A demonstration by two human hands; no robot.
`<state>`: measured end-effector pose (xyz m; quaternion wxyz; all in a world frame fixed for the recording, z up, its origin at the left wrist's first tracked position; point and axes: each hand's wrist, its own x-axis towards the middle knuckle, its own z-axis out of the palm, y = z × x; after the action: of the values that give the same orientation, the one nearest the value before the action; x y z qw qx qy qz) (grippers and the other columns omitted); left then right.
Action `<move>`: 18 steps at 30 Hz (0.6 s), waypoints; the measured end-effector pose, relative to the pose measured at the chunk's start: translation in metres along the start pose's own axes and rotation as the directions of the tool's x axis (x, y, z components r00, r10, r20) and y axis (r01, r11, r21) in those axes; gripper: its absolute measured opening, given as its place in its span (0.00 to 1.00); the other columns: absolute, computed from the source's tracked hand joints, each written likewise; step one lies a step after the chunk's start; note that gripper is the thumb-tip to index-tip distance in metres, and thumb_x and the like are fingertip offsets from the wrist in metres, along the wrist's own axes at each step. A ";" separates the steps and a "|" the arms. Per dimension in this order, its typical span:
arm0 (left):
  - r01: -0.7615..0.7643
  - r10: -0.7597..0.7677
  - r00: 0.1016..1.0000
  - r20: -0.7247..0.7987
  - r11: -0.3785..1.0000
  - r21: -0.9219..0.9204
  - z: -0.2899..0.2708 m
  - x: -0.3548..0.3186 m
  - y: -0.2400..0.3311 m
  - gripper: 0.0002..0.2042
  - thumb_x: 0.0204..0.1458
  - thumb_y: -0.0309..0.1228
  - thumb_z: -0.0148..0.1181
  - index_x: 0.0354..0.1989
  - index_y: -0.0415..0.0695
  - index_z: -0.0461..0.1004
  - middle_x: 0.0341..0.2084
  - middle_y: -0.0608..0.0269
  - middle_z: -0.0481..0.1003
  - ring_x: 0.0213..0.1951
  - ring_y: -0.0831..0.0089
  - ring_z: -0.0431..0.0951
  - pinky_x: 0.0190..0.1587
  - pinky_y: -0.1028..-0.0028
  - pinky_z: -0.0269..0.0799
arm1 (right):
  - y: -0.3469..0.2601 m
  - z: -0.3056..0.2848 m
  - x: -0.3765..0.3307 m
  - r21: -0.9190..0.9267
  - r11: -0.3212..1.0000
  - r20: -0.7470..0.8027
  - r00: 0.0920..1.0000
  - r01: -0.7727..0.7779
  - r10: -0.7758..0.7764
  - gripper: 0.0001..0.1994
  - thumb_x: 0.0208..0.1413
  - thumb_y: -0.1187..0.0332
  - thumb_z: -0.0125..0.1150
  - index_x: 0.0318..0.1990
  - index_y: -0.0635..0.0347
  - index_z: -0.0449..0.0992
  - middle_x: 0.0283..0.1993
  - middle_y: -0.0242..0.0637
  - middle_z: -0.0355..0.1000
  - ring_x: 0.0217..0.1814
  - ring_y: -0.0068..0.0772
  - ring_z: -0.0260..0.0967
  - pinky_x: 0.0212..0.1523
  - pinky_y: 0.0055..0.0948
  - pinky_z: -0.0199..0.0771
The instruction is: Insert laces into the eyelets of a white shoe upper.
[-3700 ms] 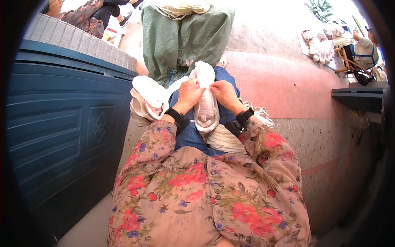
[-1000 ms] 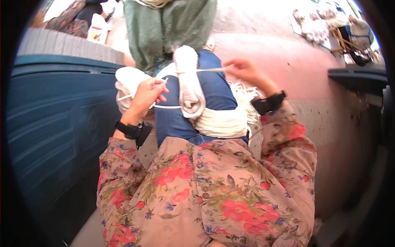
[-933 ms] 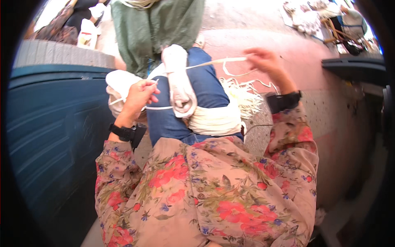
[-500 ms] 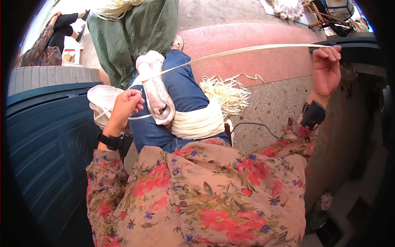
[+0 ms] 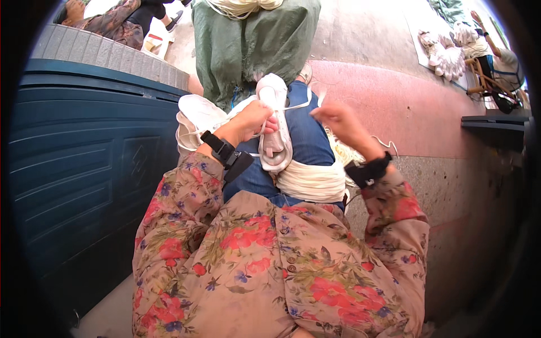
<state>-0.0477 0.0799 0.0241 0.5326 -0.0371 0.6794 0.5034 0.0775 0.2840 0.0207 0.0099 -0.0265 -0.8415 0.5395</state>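
A white and pale pink sneaker (image 5: 272,88) lies across my lap, its toe pointing away from me. My left hand (image 5: 253,121) is closed at its left side, fingers pinching a white shoelace. To the right of the sneaker, my right hand (image 5: 340,122) is slightly blurred, its fingertips drawn together on the lace. The slack shoelace (image 5: 304,103) curves between the sneaker and my right fingertips. Another pale sneaker (image 5: 198,115) rests by my left thigh, partly behind my left wrist. A thick wrap of cream laces (image 5: 313,181) circles my right thigh.
More loose cream laces (image 5: 345,151) hang beside my right leg. A green sack (image 5: 256,50) with laces on top stands ahead. Blue panelled doors (image 5: 84,152) flank my left. White shoes (image 5: 448,61) and a wooden chair (image 5: 479,76) are at far right; people sit farther off.
My right hand has come in from far right to beside the sneaker, and the stretched lace has gone slack. My left hand has moved onto the sneaker's left side. The view has shifted.
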 end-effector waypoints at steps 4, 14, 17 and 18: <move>0.004 -0.004 1.000 -0.014 1.000 -0.023 0.004 0.009 -0.002 0.10 0.50 0.27 0.44 0.35 0.32 0.65 0.29 0.54 0.70 0.30 0.67 0.74 0.32 0.74 0.72 | 0.001 0.050 0.025 -0.205 0.976 0.085 0.995 0.070 -0.054 0.06 0.45 0.69 0.53 0.30 0.57 0.76 0.28 0.43 0.71 0.32 0.40 0.69 0.34 0.37 0.65; -0.278 0.239 0.952 -0.191 0.936 -0.214 0.019 0.006 -0.025 0.08 0.54 0.28 0.43 0.37 0.36 0.63 0.33 0.60 0.68 0.34 0.74 0.71 0.39 0.78 0.68 | 0.016 0.076 0.054 -0.657 0.752 -0.011 0.996 0.055 -0.083 0.04 0.41 0.70 0.51 0.22 0.56 0.73 0.27 0.36 0.68 0.37 0.40 0.63 0.34 0.42 0.58; -0.291 0.254 0.953 -0.165 0.920 -0.262 0.017 0.003 -0.026 0.08 0.55 0.29 0.42 0.38 0.36 0.63 0.34 0.59 0.69 0.35 0.74 0.71 0.40 0.78 0.68 | 0.015 0.077 0.058 -0.678 0.726 0.051 0.993 0.110 -0.103 0.04 0.40 0.70 0.51 0.23 0.56 0.72 0.27 0.36 0.68 0.37 0.39 0.63 0.34 0.42 0.58; -0.286 0.252 0.955 -0.160 0.925 -0.252 0.016 0.005 -0.029 0.08 0.55 0.29 0.42 0.38 0.37 0.63 0.35 0.59 0.69 0.36 0.74 0.71 0.40 0.78 0.68 | 0.014 0.077 0.058 -0.680 0.724 0.054 0.993 0.113 -0.104 0.04 0.40 0.70 0.51 0.23 0.56 0.72 0.27 0.36 0.68 0.37 0.39 0.63 0.34 0.42 0.58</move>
<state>-0.0219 0.0800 0.0032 0.4048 -0.0475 0.6342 0.6570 0.0170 0.2236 -0.0250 0.0260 0.0241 -0.9808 0.1919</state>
